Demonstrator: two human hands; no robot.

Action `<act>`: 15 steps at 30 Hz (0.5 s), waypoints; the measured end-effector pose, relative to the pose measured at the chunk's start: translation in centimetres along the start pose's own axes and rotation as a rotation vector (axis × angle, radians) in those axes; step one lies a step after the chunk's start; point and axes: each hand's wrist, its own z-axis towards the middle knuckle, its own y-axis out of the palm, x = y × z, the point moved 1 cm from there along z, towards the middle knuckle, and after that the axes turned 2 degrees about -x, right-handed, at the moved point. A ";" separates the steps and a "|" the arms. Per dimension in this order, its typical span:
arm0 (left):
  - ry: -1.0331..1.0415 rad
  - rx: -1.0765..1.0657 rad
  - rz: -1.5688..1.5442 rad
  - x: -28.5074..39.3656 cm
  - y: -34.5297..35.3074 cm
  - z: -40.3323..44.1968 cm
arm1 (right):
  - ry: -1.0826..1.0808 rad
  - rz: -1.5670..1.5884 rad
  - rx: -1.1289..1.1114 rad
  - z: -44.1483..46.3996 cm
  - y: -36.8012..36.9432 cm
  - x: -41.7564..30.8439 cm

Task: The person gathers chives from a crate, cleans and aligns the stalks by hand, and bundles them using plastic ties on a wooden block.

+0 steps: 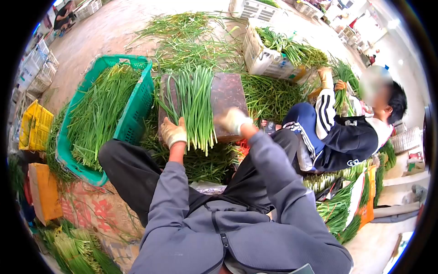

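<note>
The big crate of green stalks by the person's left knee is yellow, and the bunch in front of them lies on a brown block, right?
Not quite: the big crate by the person's left knee is green, not yellow, as the head view shows. The bunch does lie on a brown block.

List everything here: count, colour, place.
Bundle: one, green, on block
Block: one, brown, centre
Green crate: one, left
Yellow crate: one, far left
Orange box: one, lower left
White crates: several, top and edges
Loose leaves: uncountable, green, floor
Stalk bunches: several, green, lower left and right
Sheet: one, reddish, lower left
Sack: one, white and orange, right
Co-worker: one, navy clothes, right
Distant person: one, dark clothes, top left
Left hand: one, pale glove, touching bundle
Right hand: one, pale glove, blurred, right of bundle
Sleeves: two, grey, below hands
Legs: two, black, lower centre
</note>
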 end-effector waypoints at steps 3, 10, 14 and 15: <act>-0.039 -0.030 0.073 -1.1 0.5 0.2 | 0.080 -0.059 -0.274 -3.2 8.2 1.5; 0.028 -0.277 0.149 1.6 -0.5 -2.3 | -0.009 0.027 -0.088 -2.8 11.9 1.7; 0.061 -0.295 0.206 4.4 -0.6 -4.3 | -0.126 -0.285 0.031 -0.3 12.2 2.0; 0.083 -0.287 0.231 4.9 -0.6 -4.9 | -0.125 -0.284 0.039 -0.3 11.4 2.0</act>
